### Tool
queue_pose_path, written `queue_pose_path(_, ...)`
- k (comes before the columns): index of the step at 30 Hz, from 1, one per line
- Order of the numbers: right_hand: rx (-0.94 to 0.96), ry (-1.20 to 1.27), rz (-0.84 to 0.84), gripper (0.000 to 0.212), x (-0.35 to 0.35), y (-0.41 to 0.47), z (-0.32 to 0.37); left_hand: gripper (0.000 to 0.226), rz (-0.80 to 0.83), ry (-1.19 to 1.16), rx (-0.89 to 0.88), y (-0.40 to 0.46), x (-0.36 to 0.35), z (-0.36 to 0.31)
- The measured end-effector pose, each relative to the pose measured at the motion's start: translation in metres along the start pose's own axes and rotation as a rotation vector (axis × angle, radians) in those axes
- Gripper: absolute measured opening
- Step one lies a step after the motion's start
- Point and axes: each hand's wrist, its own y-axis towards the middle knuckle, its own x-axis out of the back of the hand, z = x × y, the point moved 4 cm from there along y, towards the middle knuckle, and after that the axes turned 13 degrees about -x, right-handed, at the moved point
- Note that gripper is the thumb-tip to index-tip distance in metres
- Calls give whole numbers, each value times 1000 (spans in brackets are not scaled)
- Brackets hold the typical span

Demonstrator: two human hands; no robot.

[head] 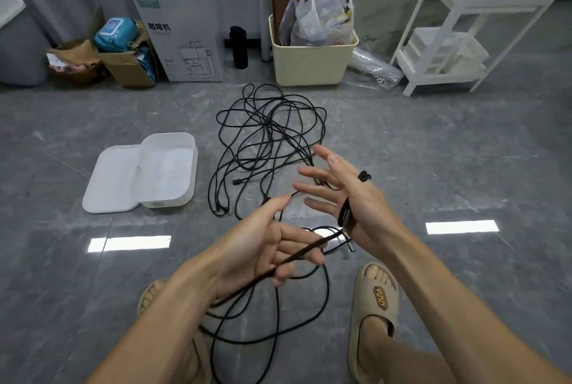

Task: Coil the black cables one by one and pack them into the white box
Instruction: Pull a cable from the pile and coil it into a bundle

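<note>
Spanning most of the view, grey tiled floor (433, 151) with two bright light reflections. White shelf unit (455, 21) at back right; coffee machine carton (182, 27) upright at back left, brown cardboard box (130, 69) with blue items beside it. Cream bin (309, 61) at back centre, stuffed with plastic bags and a brown board; black bottle (238, 47) between carton and bin. White box (165, 170) open on floor left of centre, nothing visible inside, lid (110, 180) flat against its left side, partly under it. Tangle of cables (266, 142) loose on floor just right of box, connector ends near its front edge. More cable loops on floor lower down, between two feet in beige slippers (374, 315). Right hand (337, 194) raised, palm leftward, fingers straight and spread; cable (345, 213) wound in a few turns across palm and round back of hand, not gripped. Left hand (272, 247) lower, palm up, fingers loosely curled round same cable; strand taut from right palm through left hand, then down to floor loops. Hands near, not touching.
</note>
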Motion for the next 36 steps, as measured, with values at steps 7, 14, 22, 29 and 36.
queue_pose_path(7,-252,-297,82,52,-7,-2,-18,27,-8,557,-165,-11,-1,-32)
queue_pose_path(14,-476,-375,315,81,-23,-12,-33,29,-134,685,-297,-9,19,-34)
queue_pose_path(22,-643,-331,645,124,-37,-26,-33,12,14,611,-362,-14,21,-39)
queue_pose_path(29,-611,-166,944,131,-49,-31,-36,10,-81,583,-534,-9,21,-39)
queue_pose_path(36,-496,132,1048,112,-49,-29,-29,35,-99,537,-525,-1,18,-27)
